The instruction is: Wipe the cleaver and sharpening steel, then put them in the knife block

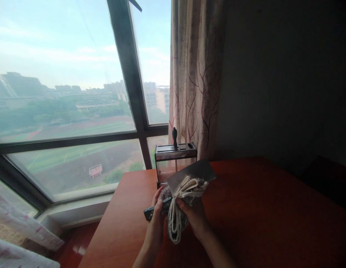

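A cleaver [199,168] is held above the table, its broad grey blade pointing away to the right and its dark handle toward the left. My left hand [156,213] is closed around the handle. A folded grey and cream cloth [175,219] is bunched over the lower part of the blade. My right hand [193,214] grips that cloth, thumb on top; its other fingers are hidden beneath. Just behind the blade stands a knife block [177,150] with clear sides and a slotted top, and a black-handled tool [174,137] upright in it.
The reddish-brown wooden table [259,208] spreads under my hands, its left edge slanting toward me. Large windows [63,93] in dark frames fill the left side. A patterned curtain [193,74] hangs behind the knife block. The right wall is in shadow.
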### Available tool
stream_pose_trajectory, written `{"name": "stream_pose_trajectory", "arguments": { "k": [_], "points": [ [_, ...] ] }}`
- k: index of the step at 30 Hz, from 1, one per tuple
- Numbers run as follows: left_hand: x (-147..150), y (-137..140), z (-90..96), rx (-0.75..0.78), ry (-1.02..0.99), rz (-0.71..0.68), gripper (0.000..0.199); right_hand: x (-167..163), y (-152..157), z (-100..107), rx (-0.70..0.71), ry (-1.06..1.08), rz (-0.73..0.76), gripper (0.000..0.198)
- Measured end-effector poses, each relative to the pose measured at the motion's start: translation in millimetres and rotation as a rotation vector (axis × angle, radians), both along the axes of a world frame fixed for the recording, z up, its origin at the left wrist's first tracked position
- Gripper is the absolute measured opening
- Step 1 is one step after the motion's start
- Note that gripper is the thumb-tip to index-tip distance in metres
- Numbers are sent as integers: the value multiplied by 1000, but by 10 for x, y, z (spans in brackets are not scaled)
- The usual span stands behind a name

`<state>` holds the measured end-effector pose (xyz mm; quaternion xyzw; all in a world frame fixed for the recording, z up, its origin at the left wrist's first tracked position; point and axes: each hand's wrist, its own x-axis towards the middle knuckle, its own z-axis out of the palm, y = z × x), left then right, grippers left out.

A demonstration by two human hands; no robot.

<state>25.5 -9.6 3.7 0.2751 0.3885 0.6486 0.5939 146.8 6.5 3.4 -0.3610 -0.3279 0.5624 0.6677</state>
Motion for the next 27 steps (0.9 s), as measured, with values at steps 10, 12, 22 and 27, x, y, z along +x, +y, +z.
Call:
{"name": "stream_pose_trajectory", "arguments": {
  "k": [10,12,22,27],
  "points": [
    [58,46,-165,10,144,-26,55,370,219,-87,-91,492,47,39],
    [104,45,-204,-12,203,-68,55,447,249,-108,-112,595,88,32],
    [216,-9,-213,-29,50,-103,67,101,132,-192,-192,698,263,32],
    [151,31,-243,-19,73,-129,78,4,149,-210,-226,697,280,33]
  ]
}}
